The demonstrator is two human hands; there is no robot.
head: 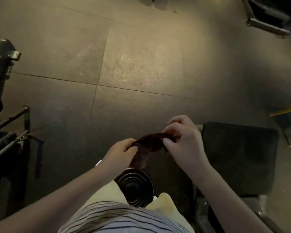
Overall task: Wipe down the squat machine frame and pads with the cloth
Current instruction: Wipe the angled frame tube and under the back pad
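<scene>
Cloth — dark reddish-brown, small, bunched — is held in the air between both hands, above the floor and in front of the torso; it touches no machine part. Left hand grips one end, fingers curled round a fold; right hand pinches the other end between thumb and fingertips; the middle sags and a loose lobe hangs below.

Judgement: light, limp, no stiffness; will crumple unless folded or wadded; dry or damp — cannot tell. Best hold for wiping: gathered into one palm with the fingers spread behind it, not taken by a corner.

Black pad lies just right of the right wrist, textured face up; probably the nearest surface to wipe. Metal bars at far left, well apart. Wiping not yet begun.
</scene>
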